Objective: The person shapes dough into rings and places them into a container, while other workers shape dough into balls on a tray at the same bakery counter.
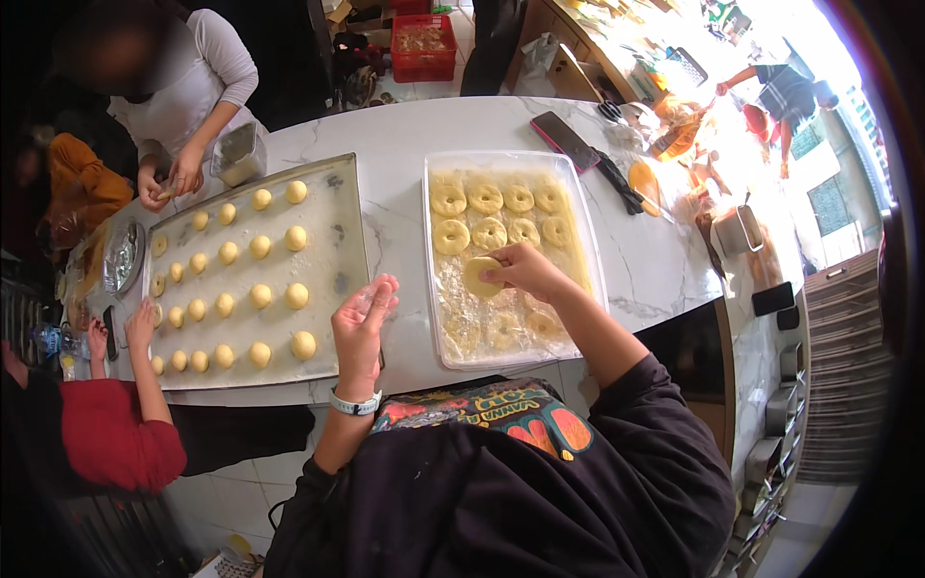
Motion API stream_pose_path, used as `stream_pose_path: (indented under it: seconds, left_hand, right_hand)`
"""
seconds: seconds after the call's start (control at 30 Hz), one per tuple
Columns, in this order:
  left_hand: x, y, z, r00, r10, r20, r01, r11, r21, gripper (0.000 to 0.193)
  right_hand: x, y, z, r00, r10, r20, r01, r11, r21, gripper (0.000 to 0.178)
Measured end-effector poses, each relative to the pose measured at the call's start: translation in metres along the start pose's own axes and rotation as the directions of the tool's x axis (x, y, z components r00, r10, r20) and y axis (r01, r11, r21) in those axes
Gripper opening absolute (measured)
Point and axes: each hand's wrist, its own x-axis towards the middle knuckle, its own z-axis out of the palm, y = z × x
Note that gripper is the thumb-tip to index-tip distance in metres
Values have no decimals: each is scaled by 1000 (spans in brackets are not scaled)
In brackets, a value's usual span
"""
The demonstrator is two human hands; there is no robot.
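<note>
My right hand (525,270) pinches a flat, pale yellow dough round (479,277) by its right edge, above a white plastic tray (436,318). I cannot tell whether the round has a hole. Behind it in the tray, two rows of dough rings (485,198) lie on floury clear plastic film (462,323). More rings show faintly under the film at the near end. My left hand (360,332), dusted with flour, is raised between this tray and a large metal baking sheet (323,197); its fingers are loosely bent with nothing in them.
Rows of dough balls (260,296) cover the baking sheet on my left. A person in white (207,67) works at its far side, beside a metal container (239,154); a person in red (120,424) reaches to its left edge. A phone (565,141) lies behind my tray.
</note>
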Motion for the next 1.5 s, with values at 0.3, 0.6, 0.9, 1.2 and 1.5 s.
stream_pose_path:
  seconds: [0.3, 0.6, 0.9, 1.2, 1.5]
  left_hand:
    - [-9, 3, -18, 999, -17, -45, 14, 998, -64, 22]
    - [-15, -1, -49, 986, -56, -154, 34, 990, -139, 22]
    - [-34, 25, -118, 933, 20, -358, -81, 984, -157, 24]
    - [-53, 46, -206, 830, 48, -556, -146, 980, -134, 29]
    - [-53, 51, -238, 761, -42, -647, -104, 977, -186, 28]
  right_hand:
    - [14, -22, 23, 975, -215, -58, 159, 856, -492, 32]
    - [3, -93, -10, 888, -427, -171, 209, 706, -677, 23]
    - [96, -239, 62, 641, -752, 158, 655, 428, -623, 17]
    - [307, -284, 242, 595, -715, 367, 733, 296, -613, 21]
    - [417, -260, 323, 818, -350, 456, 488, 3, -873, 24]
